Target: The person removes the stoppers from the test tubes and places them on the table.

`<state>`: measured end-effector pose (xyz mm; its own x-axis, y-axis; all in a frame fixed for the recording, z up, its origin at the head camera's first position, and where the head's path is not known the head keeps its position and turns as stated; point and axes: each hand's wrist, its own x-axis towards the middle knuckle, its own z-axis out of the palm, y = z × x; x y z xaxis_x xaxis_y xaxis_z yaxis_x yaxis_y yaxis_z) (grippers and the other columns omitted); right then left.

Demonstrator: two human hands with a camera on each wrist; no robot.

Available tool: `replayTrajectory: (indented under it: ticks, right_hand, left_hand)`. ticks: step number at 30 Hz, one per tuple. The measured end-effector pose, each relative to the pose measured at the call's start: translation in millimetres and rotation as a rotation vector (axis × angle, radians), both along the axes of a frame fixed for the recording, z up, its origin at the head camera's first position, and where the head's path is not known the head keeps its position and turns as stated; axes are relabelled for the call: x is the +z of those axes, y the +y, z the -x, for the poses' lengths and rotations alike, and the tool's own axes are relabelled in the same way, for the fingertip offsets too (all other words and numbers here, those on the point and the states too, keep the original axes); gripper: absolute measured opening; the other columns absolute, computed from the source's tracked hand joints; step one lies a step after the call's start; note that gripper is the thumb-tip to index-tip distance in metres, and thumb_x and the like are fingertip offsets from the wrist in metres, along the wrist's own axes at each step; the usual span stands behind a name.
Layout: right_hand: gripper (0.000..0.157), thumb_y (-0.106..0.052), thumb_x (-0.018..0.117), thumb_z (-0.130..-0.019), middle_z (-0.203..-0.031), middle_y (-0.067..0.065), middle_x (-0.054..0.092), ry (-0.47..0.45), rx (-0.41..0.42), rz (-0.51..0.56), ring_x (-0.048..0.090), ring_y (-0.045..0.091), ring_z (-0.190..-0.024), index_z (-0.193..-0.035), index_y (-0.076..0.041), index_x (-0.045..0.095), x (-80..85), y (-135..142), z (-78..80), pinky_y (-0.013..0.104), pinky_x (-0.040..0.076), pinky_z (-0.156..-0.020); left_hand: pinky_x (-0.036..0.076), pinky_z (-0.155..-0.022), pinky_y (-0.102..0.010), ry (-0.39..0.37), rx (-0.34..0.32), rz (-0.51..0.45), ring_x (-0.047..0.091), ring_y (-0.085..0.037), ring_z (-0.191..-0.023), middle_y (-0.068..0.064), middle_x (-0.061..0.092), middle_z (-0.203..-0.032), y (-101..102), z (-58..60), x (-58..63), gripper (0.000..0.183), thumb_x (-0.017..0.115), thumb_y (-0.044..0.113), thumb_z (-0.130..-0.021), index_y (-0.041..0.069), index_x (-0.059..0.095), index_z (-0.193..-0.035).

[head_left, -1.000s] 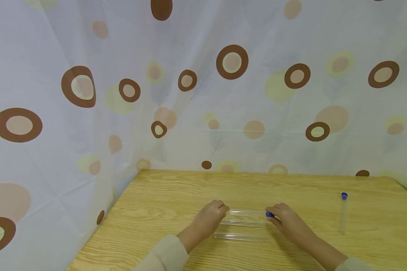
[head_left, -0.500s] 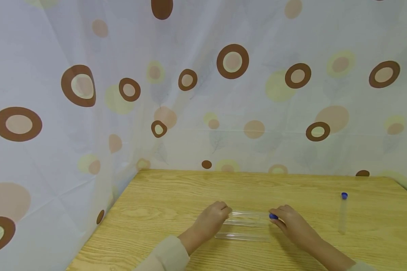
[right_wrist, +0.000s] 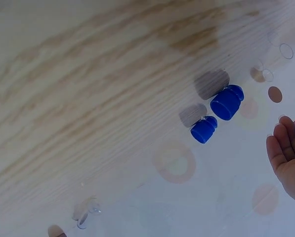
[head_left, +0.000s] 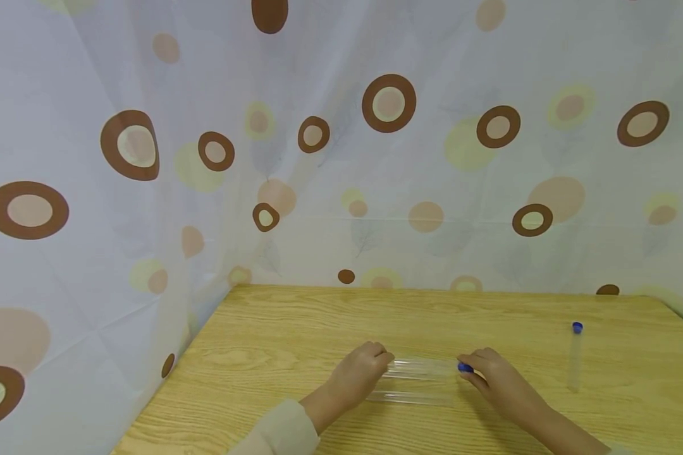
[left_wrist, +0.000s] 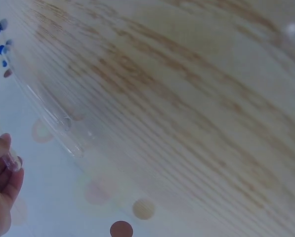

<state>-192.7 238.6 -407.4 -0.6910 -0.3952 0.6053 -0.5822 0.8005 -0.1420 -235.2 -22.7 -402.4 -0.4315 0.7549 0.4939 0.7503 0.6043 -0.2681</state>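
Note:
In the head view my left hand (head_left: pixel 360 374) pinches the left end of a clear test tube (head_left: pixel 424 363), which lies sideways between my hands. The left wrist view shows its rounded end (left_wrist: pixel 13 162) between thumb and fingers. My right hand (head_left: pixel 502 382) pinches a blue cap (head_left: pixel 465 367) at the tube's right end. Whether the cap is seated in the mouth, I cannot tell. Two more clear tubes lie alongside, the nearer one (head_left: pixel 410 397) closest to me. Two loose blue caps (right_wrist: pixel 227 102) rest on the table in the right wrist view, hidden in the head view.
A capped tube (head_left: pixel 575 360) lies apart on the right of the wooden table (head_left: pixel 296 322), its blue cap pointing away from me. A white patterned curtain (head_left: pixel 421 164) hangs behind and to the left of the table.
Both hands have moved slightly right and nearer to me, carrying the tube and the blue cap along. The capped tube at the right has stayed put.

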Motion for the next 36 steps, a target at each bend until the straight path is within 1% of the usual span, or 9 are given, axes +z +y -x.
replayTrajectory:
  ticks: [5, 8, 13, 18, 23, 25, 29, 33, 36]
  right_hand:
    - [0.028, 0.002, 0.075, -0.068, -0.082, -0.004, 0.062, 0.038, 0.002, -0.003, 0.057, 0.012, -0.074, -0.095, 0.002, 0.069, -0.9, 2, -1.8, 0.015, 0.051, -0.059]
    - [0.028, 0.003, 0.075, -0.067, -0.082, -0.004, 0.061, 0.045, 0.013, -0.001, 0.056, 0.012, -0.074, -0.093, 0.002, 0.069, -1.6, 4, -2.4, 0.015, 0.05, -0.058]
    - [0.028, 0.005, 0.076, -0.064, -0.08, -0.004, 0.061, 0.056, 0.033, 0.001, 0.055, 0.011, -0.072, -0.091, 0.001, 0.068, -2.4, 6, -3.5, 0.015, 0.049, -0.057]
    - [0.025, 0.002, 0.076, -0.066, -0.081, -0.006, 0.058, 0.036, 0.02, 0.0, 0.052, 0.007, -0.071, -0.09, 0.0, 0.069, -2.0, 8, -6.0, 0.014, 0.047, -0.055]
    - [0.024, 0.001, 0.076, -0.066, -0.081, -0.007, 0.058, 0.021, 0.002, -0.005, 0.052, 0.005, -0.071, -0.09, -0.001, 0.069, -1.9, 10, -8.6, 0.014, 0.048, -0.055]
    - [0.026, 0.002, 0.077, -0.065, -0.081, -0.006, 0.059, 0.037, 0.004, -0.01, 0.052, 0.006, -0.071, -0.089, -0.001, 0.069, -2.1, 11, -9.2, 0.014, 0.048, -0.055]
    - [0.028, 0.004, 0.078, -0.062, -0.08, -0.006, 0.058, 0.051, 0.023, -0.024, 0.053, 0.007, -0.071, -0.088, -0.001, 0.069, -4.2, 13, -10.6, 0.014, 0.049, -0.056]
    - [0.028, 0.004, 0.078, -0.062, -0.08, -0.006, 0.057, 0.032, 0.041, -0.028, 0.053, 0.007, -0.071, -0.088, -0.001, 0.068, -6.7, 15, -11.5, 0.013, 0.049, -0.056]
    - [0.028, 0.004, 0.078, -0.062, -0.08, -0.006, 0.056, 0.046, 0.055, -0.024, 0.053, 0.006, -0.071, -0.088, -0.001, 0.068, -8.0, 17, -11.9, 0.013, 0.049, -0.056]
  left_hand:
    - [0.046, -0.075, -0.002, 0.034, -0.026, -0.013, 0.061, -0.004, -0.08, 0.003, 0.064, -0.087, 1, -2.6, 1.2, 0.017, 0.073, 0.014, -0.078, 0.011, 0.067, -0.093]
    - [0.046, -0.075, -0.001, 0.048, -0.037, -0.017, 0.062, -0.004, -0.081, 0.003, 0.064, -0.087, 1, -4.3, 2.6, 0.016, 0.073, 0.014, -0.078, 0.011, 0.067, -0.093]
    - [0.045, -0.078, -0.002, 0.034, -0.027, 0.01, 0.061, -0.004, -0.083, 0.004, 0.063, -0.089, 1, -7.1, 4.7, 0.016, 0.072, 0.015, -0.08, 0.011, 0.067, -0.095]
    - [0.045, -0.079, -0.001, 0.005, -0.027, 0.019, 0.061, -0.004, -0.085, 0.003, 0.063, -0.091, 2, -9.3, 5.9, 0.017, 0.071, 0.015, -0.081, 0.011, 0.066, -0.097]
    - [0.045, -0.079, -0.001, -0.004, -0.053, -0.003, 0.06, -0.004, -0.084, 0.004, 0.063, -0.09, 2, -10.2, 4.4, 0.017, 0.071, 0.013, -0.08, 0.011, 0.067, -0.097]
    - [0.045, -0.078, -0.001, 0.003, -0.064, -0.012, 0.061, -0.004, -0.083, 0.004, 0.063, -0.089, 2, -10.5, 3.8, 0.017, 0.072, 0.012, -0.079, 0.011, 0.067, -0.096]
    - [0.045, -0.076, 0.0, 0.008, -0.081, -0.017, 0.061, -0.004, -0.081, 0.004, 0.063, -0.088, 3, -11.0, 2.8, 0.017, 0.072, 0.012, -0.079, 0.011, 0.067, -0.095]
    - [0.045, -0.076, 0.0, 0.003, -0.097, -0.018, 0.061, -0.004, -0.082, 0.004, 0.064, -0.089, 3, -12.2, 1.9, 0.016, 0.072, 0.013, -0.079, 0.011, 0.067, -0.095]
    - [0.045, -0.078, 0.0, 0.01, -0.11, -0.019, 0.062, -0.004, -0.083, 0.004, 0.064, -0.089, 3, -13.1, 0.7, 0.017, 0.072, 0.014, -0.079, 0.011, 0.067, -0.095]
